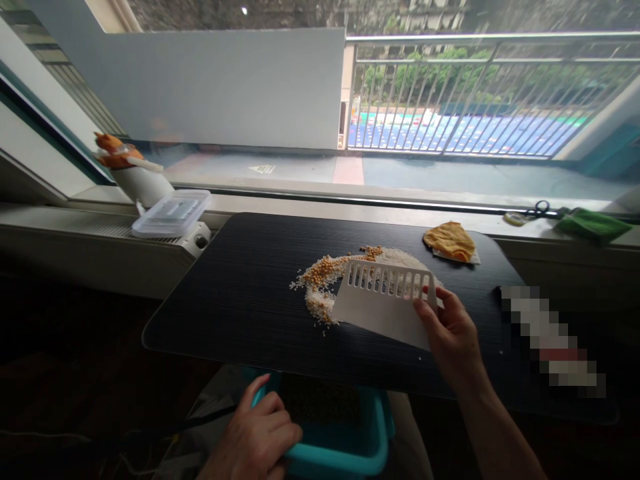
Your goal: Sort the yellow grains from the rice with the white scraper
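Note:
My right hand (453,330) grips a flat white scraper (385,320) by its right end, thumb on the near face. A row of slots runs along its upper edge. Behind and left of the scraper, a curved band of white rice (400,259) lies on the dark table. Yellow soybeans (320,270) are mixed into its left and top parts. Below the table's front edge sits a turquoise basin (340,457) with dark, grainy contents that I cannot make out. My left hand (263,427) is closed around the basin's left rim.
A folded yellow cloth (450,241) lies at the table's (240,287) back right. At the right edge is a blurred-out item (550,340). A clear plastic lid (173,213) rests on the radiator to the left; a green cloth (595,225) is on the windowsill.

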